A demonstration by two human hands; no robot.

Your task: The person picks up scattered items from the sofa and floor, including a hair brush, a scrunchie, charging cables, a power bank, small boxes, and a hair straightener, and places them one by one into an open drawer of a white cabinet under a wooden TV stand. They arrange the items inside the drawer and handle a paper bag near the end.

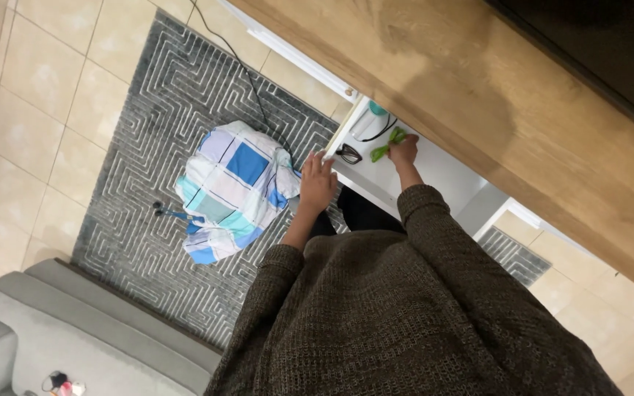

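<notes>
Right of centre in the frame, the right hand (405,150) closes its grip on a green object (388,144) inside the open white drawer (376,178), its long axis slanting toward the sunglasses (348,154). Further left, the left hand (317,183), fingers spread, rests on the drawer's edge.

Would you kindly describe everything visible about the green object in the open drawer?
The green object is small, bright green and narrow, lying slanted on the white floor of the open drawer. Its material and exact kind are too small to tell. The right hand grips its upper end. A white bottle-like item and a dark cable lie just beside it.
</notes>
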